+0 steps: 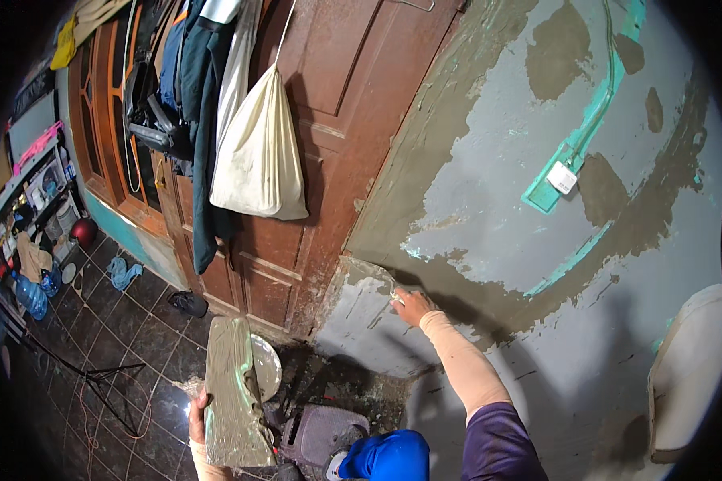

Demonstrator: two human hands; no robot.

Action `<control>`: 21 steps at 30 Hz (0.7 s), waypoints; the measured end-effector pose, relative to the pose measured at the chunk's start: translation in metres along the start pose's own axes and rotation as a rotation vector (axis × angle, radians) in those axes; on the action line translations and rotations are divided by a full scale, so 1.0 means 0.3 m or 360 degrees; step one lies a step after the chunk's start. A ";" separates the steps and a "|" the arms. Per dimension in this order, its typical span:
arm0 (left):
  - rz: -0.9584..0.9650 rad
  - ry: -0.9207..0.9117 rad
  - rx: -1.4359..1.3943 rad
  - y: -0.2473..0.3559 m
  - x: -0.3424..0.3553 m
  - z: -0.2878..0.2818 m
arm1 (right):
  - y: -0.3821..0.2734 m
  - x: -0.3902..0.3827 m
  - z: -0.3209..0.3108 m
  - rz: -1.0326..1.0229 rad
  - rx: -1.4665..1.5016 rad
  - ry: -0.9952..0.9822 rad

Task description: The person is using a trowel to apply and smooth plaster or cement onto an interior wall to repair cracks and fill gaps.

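My left hand (197,415) grips a long flat board (210,425) at its left edge, low at the left of centre. Wet grey-brown mortar (231,361) covers most of the board's face, with pale green showing through in streaks. My right hand (413,307) is closed on a flat plastering trowel (369,274), whose mortar-smeared blade lies against the wall (361,309) beside the door frame. Its handle is mostly hidden by my fingers. Fresh mortar (417,160) runs up the wall along the frame and curves right below a grey patch.
A brown wooden door (329,104) carries a hanging cream cloth bag (263,152) and dark clothes (200,120). A white socket (561,178) sits on the wall. Below are a purple-grey stool (325,429), a pale round container (266,365) and a black tripod (108,377). Cluttered shelves (44,176) stand far left.
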State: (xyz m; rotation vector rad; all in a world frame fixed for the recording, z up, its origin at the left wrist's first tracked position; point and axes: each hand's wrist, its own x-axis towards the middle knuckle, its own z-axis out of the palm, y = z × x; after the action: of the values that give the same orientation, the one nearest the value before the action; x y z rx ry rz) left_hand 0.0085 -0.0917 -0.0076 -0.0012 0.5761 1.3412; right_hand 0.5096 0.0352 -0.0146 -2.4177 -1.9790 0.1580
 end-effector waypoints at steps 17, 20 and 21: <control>-0.0117 -0.0085 0.0293 -0.084 0.222 -0.067 | -0.055 0.074 -0.593 -0.0071 -0.0505 0.0267; -0.0200 -0.0211 0.0297 -0.089 0.213 -0.029 | -0.079 0.060 -0.660 -0.0076 -0.0534 0.0300; -0.0214 -0.0297 0.0365 -0.087 0.209 -0.017 | -0.085 0.056 -0.677 -0.0060 -0.0526 0.0329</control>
State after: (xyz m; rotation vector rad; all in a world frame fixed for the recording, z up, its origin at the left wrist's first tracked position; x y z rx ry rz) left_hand 0.0374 -0.0427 -0.0451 0.2652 0.5581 1.1250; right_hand 0.5055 0.0675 0.1882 -2.4500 -2.0919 -0.4356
